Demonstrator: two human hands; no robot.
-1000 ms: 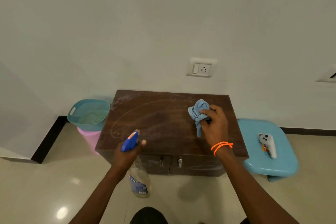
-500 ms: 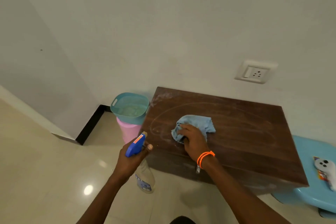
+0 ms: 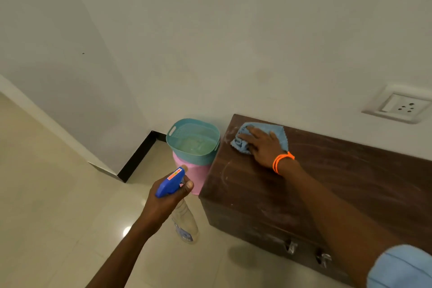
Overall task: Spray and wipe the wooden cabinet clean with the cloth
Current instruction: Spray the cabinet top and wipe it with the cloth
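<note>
Nearest, at the lower right edge, a light blue sleeve (image 3: 402, 269) is seen. Left of the cabinet, a clear spray bottle (image 3: 184, 222) with a blue trigger head is held upright above the floor by the left hand (image 3: 163, 201), whose grip is wrapped tight around the bottle's neck. The wooden cabinet (image 3: 327, 184) stands against the wall, dusty white streaks visible on its dark top and two metal handles on its front. At its far left corner, the blue cloth (image 3: 261, 134) is pressed flat on the top under the right hand (image 3: 264, 147), fingers spread over it; an orange bracelet (image 3: 281, 161) is worn at that wrist. Just beside the cabinet's left end, a teal basket (image 3: 194, 140) sits on a pink bin (image 3: 198, 175). A wall socket (image 3: 397, 106) is mounted at the far right.
</note>
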